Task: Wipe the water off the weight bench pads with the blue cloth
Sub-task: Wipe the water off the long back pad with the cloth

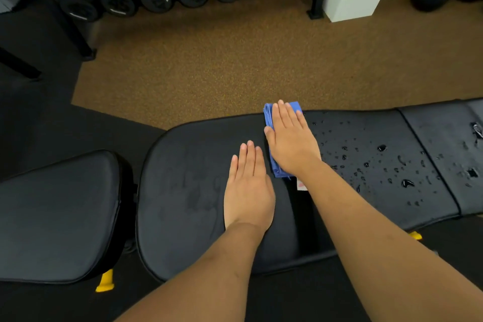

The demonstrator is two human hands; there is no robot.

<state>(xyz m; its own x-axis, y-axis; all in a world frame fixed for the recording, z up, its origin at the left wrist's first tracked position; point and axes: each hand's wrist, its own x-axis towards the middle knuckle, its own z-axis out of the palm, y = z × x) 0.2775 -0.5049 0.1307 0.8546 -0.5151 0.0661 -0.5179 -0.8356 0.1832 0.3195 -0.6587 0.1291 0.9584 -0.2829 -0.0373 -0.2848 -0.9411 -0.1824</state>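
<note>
Pressing a folded blue cloth [268,119] against the weight bench's long pad [183,191] near its far edge, the right hand [290,141] lies flat, fingers straight. The left hand [248,191] rests flat beside it, holding nothing. Water droplets [379,162] bead rightward.

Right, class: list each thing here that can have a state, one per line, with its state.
blue cloth: folded, pressed flat on the middle pad under the right hand
right hand: flat, fingers straight, on the blue cloth
left hand: flat on the middle pad, holding nothing
middle pad: left part drop-free, right part beaded with water
right pad: wet
left pad: no drops visible
</note>
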